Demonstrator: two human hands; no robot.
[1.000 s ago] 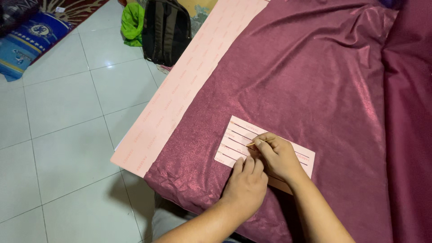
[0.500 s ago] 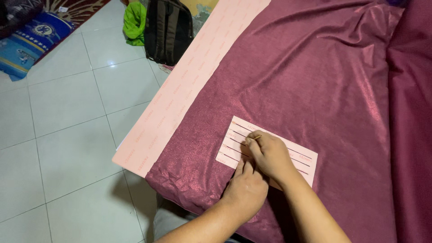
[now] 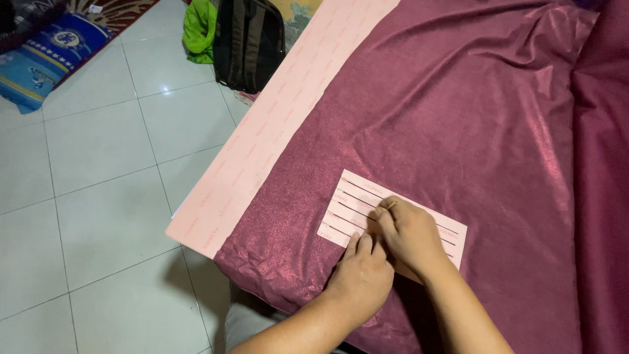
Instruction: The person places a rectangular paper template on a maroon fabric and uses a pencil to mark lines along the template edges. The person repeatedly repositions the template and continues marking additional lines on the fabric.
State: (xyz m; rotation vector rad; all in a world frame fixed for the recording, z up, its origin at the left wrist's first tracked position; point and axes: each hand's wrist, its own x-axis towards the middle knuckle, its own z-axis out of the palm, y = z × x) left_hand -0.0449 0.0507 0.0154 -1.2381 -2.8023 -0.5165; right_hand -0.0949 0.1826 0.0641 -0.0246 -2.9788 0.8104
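A small pink card [image 3: 354,196] crossed by several thin dark lines lies on shiny maroon fabric [image 3: 458,118]. My left hand [image 3: 360,278] lies knuckles up at the card's near edge, with its fingertips pressing the card down. Just above it, my right hand [image 3: 413,233] rests on the middle of the card. Its thumb and forefinger are pinched together on one of the thin lines, which looks like a pin. Both hands hide the right half of the card's near edge.
A long pale pink sheet [image 3: 262,151] sticks out from under the fabric along its left edge, over a white tiled floor [image 3: 98,196]. A black backpack [image 3: 249,39] and a green cloth [image 3: 198,26] sit on the floor at the back, with a blue mat [image 3: 46,56] at far left.
My right hand has slid a little to the left across the card and its fingertips have closed into a pinch. The left hand has stayed at the card's near edge.
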